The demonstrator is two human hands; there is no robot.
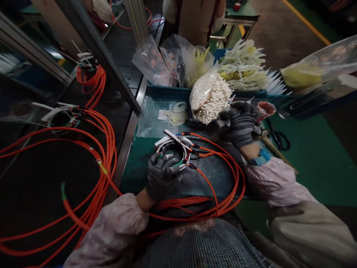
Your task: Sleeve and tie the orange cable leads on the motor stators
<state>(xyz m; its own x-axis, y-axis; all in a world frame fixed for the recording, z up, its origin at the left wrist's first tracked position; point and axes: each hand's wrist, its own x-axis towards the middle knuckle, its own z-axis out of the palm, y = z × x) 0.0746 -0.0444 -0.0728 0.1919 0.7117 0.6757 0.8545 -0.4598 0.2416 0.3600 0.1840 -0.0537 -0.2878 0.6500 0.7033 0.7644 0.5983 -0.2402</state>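
My left hand (162, 173), in a dark grey glove, is closed on the near left edge of a ring-shaped motor stator (184, 153). White sleeved leads stand up from the stator's far side, and orange cables (235, 175) run from it in a wide loop to the right. My right hand (242, 124), gloved too, is beside the bundle of thin white sticks (212, 100) in a clear bag. Its fingers are curled, and what lies in them cannot be made out. Just beyond it is a red-rimmed roll (266, 109).
A blue tray (167, 91) along the back holds bags and pale yellow-white strips (245, 67). Black-handled scissors (280, 140) and a wooden handle (279, 156) lie at the right. More orange cable coils (108, 163) with stators fill the left, near a metal post (103, 48). Another person (196, 22) stands opposite.
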